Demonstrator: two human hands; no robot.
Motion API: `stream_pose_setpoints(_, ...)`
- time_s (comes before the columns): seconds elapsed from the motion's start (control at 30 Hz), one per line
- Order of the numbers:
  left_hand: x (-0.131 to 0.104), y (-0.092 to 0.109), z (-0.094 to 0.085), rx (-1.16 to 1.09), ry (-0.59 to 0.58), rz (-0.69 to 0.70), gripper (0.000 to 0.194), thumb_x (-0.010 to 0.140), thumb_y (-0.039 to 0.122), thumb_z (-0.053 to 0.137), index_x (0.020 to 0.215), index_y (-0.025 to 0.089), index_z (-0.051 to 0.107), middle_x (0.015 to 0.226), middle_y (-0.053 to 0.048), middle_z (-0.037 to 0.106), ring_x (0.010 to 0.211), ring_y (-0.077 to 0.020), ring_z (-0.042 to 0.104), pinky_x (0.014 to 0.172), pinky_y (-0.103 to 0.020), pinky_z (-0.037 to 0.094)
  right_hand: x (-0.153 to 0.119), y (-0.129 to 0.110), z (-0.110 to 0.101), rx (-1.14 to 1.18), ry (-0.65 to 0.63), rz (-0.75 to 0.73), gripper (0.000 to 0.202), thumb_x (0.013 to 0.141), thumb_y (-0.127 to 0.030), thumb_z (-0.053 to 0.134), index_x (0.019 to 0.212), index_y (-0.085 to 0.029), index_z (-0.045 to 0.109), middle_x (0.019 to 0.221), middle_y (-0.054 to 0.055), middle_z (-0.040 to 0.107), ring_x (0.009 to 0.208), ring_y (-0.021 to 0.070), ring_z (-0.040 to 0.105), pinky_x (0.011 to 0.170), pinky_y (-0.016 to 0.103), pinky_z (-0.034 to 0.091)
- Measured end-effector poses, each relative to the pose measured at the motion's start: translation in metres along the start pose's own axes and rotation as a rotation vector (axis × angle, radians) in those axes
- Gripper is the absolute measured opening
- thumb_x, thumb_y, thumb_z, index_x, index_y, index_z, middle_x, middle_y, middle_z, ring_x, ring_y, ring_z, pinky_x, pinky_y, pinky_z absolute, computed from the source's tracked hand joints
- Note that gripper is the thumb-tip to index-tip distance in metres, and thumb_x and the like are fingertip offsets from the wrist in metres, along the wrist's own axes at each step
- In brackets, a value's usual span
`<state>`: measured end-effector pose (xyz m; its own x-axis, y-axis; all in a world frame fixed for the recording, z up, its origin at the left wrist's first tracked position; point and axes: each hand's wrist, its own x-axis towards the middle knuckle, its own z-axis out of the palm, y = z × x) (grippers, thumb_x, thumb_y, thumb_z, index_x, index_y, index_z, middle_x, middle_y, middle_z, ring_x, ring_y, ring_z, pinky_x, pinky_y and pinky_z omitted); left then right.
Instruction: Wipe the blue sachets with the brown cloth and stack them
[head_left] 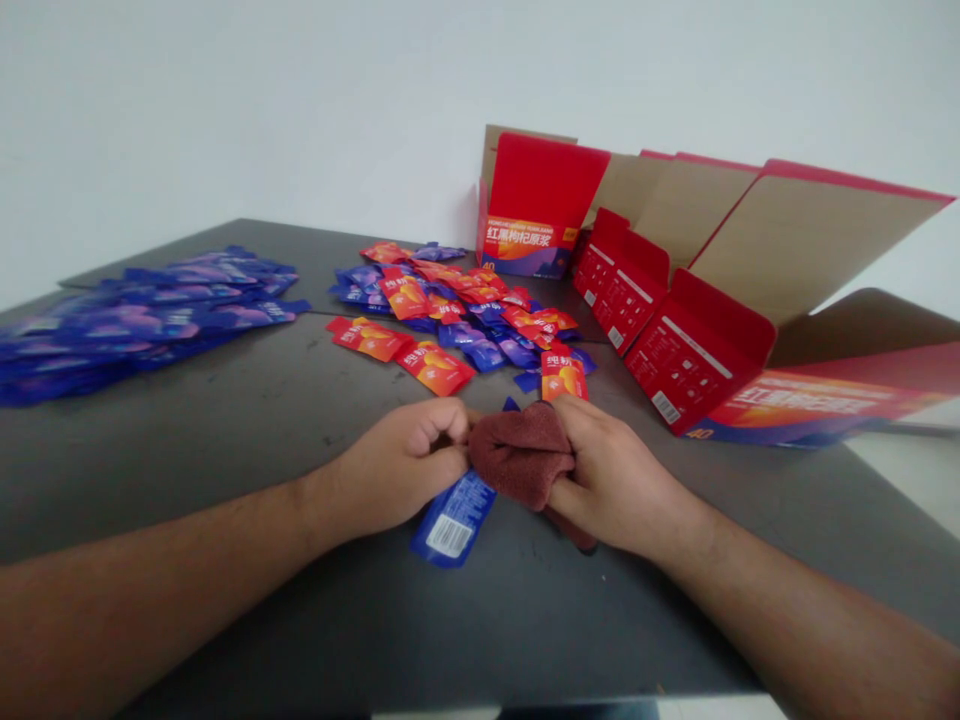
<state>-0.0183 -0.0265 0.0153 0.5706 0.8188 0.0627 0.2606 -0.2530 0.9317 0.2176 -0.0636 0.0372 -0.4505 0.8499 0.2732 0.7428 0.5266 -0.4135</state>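
Note:
My left hand (409, 465) is closed, its thumb and fingers pinched on a blue sachet (454, 520) with a white barcode label at its lower end. In my right hand (619, 470) a folded brown cloth (521, 455) is gripped, pressed over the sachet's upper part and hiding it. Both hands meet above the front middle of the dark table (315, 620). Just beyond them lies a red sachet (564, 375) with an orange picture, and several red and blue sachets (480, 345) are heaped behind it.
To the left is a large pile of blue-purple sachets (150, 325). An upright red box (529, 220) stands at the back, and more open red cartons (701, 350) with raised flaps line the right side. A white wall (247, 110) rises behind the table.

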Motion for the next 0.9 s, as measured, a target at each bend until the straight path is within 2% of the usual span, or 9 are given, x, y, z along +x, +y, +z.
stream_pose_setpoints(0.1, 0.0001, 0.0012, 0.0006, -0.037, -0.014, 0.009, 0.018, 0.088, 0.021, 0.056, 0.072, 0.019, 0.047, 0.086, 0.000, 0.067, 0.072, -0.0131, 0.058, 0.062, -0.024, 0.045, 0.0005, 0.0000, 0.0005, 0.007, -0.032, -0.027, 0.016, 0.079, -0.018, 0.064, 0.084, -0.022, 0.049, 0.084, 0.001, 0.055, 0.077, 0.0173, 0.053, 0.066, 0.030, 0.041)
stream_pose_setpoints(0.3, 0.0013, 0.0017, 0.0000, -0.012, 0.015, 0.010, 0.015, 0.086, 0.019, 0.059, 0.074, 0.019, 0.049, 0.081, 0.001, 0.064, 0.068, -0.0120, 0.055, 0.061, -0.024, 0.043, 0.0005, 0.0013, 0.0005, 0.014, 0.028, 0.032, 0.017, 0.079, -0.017, 0.064, 0.089, -0.022, 0.052, 0.088, 0.002, 0.059, 0.082, 0.0190, 0.056, 0.071, 0.031, 0.043)
stream_pose_setpoints(0.47, 0.0023, 0.0009, 0.0002, -0.082, -0.014, 0.031, 0.018, 0.088, 0.019, 0.056, 0.073, 0.019, 0.047, 0.088, 0.000, 0.067, 0.075, -0.0132, 0.058, 0.065, -0.025, 0.045, -0.0003, -0.0017, -0.0008, 0.010, -0.021, -0.032, 0.017, 0.079, -0.017, 0.064, 0.084, -0.022, 0.048, 0.084, 0.000, 0.055, 0.078, 0.0174, 0.054, 0.066, 0.029, 0.040)
stream_pose_setpoints(0.6, 0.0013, 0.0004, 0.0000, -0.045, 0.004, 0.016, 0.017, 0.088, 0.019, 0.057, 0.074, 0.019, 0.048, 0.084, 0.001, 0.065, 0.072, -0.0123, 0.057, 0.063, -0.024, 0.043, 0.0000, -0.0016, -0.0002, -0.003, 0.025, 0.013, 0.018, 0.078, -0.015, 0.063, 0.084, -0.022, 0.048, 0.083, 0.000, 0.055, 0.077, 0.0173, 0.053, 0.067, 0.029, 0.040)
stream_pose_setpoints(0.77, 0.0001, 0.0022, -0.0004, -0.032, -0.005, 0.036, 0.019, 0.089, 0.022, 0.056, 0.072, 0.019, 0.047, 0.086, 0.000, 0.067, 0.074, -0.0130, 0.057, 0.064, -0.024, 0.044, 0.0000, -0.0009, 0.0010, 0.002, -0.016, -0.056, 0.019, 0.078, -0.016, 0.064, 0.084, -0.023, 0.047, 0.084, 0.000, 0.055, 0.078, 0.0172, 0.054, 0.065, 0.029, 0.040)
stream_pose_setpoints(0.9, -0.0001, 0.0031, -0.0009, 0.001, 0.011, 0.014, 0.016, 0.088, 0.021, 0.058, 0.074, 0.019, 0.050, 0.083, 0.001, 0.066, 0.069, -0.0119, 0.056, 0.061, -0.023, 0.043, 0.0013, -0.0006, 0.0007, -0.005, 0.021, -0.011, 0.017, 0.078, -0.014, 0.063, 0.085, -0.022, 0.049, 0.085, 0.001, 0.057, 0.080, 0.0180, 0.054, 0.067, 0.030, 0.041)
